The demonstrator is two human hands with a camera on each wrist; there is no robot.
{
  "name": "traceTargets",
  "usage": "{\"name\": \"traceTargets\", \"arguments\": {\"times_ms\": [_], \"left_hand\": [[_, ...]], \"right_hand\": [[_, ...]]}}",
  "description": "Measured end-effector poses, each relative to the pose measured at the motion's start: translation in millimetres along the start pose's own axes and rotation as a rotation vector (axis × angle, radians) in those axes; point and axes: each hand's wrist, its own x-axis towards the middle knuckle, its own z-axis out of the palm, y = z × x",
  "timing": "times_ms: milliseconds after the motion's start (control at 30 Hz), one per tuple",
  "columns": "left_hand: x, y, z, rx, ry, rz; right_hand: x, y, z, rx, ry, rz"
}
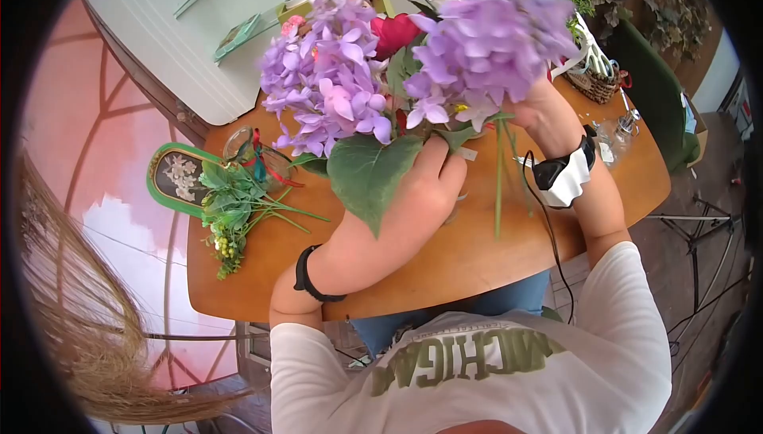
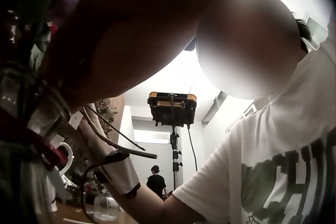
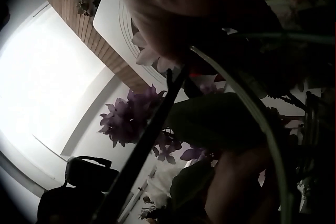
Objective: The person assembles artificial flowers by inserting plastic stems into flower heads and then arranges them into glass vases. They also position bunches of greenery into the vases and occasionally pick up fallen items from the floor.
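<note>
My right hand (image 1: 536, 112) holds a purple hydrangea (image 1: 485, 44) just below its blurred flower head, at the right of the bouquet. Long green stems (image 1: 499, 187) hang down beneath that hand. Reaching in under the blooms, my left hand (image 1: 433, 184) has its fingers hidden behind a broad green leaf (image 1: 369, 176); I cannot tell what they grasp. A second purple hydrangea (image 1: 326, 76) stands at the left of the bouquet. In the left wrist view, a glass vase (image 2: 21, 103) with a red ribbon (image 2: 31, 137) stands close beside the left hand.
At the table's left lie a green leafy sprig (image 1: 230, 203) and a green-framed oval plaque (image 1: 176, 180), near a glass jar (image 1: 242, 144) with ribbons. A wicker basket (image 1: 594, 83) and a small glass bottle (image 1: 624, 128) stand at the right. A black cable (image 1: 548, 227) hangs from the right wrist.
</note>
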Motion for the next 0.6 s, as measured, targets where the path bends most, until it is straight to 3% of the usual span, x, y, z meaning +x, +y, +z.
{"name": "traceTargets", "arguments": {"times_ms": [100,167,233,300,333,433,500,567,600], "left_hand": [[-0.6,4.0,-1.6,0.072,0.019,-0.023],[-1.4,5.0,-2.6,0.095,0.002,-0.014],[0.2,6.1,-5.0,0.079,0.03,-0.025],[1.5,4.3,-4.5,0.065,0.064,-0.035],[1.1,2.0,-2.9,0.085,0.08,-0.053],[0.3,0.6,-4.1,0.139,0.1,-0.156],[0.7,-2.8,-6.3,0.061,0.116,-0.19],[0.3,-7.5,-4.2,0.001,0.111,-0.198],[0.2,-9.6,-2.8,-0.059,0.104,-0.2]], "right_hand": [[-4.3,7.8,15.1,0.101,0.072,0.076],[-6.4,5.0,47.1,0.109,0.204,-0.057],[-3.0,4.0,48.6,0.126,0.242,-0.021],[-0.1,4.4,38.9,-0.075,0.398,-0.043],[0.5,-2.7,21.8,-0.05,0.21,0.053],[-4.7,-25.7,14.6,-0.134,0.096,0.104],[-8.0,-27.6,25.0,-0.155,0.18,0.047],[-6.9,-32.6,0.7,-0.299,-0.185,-0.063],[-9.6,-35.2,-7.6,-0.339,-0.232,-0.025]]}}
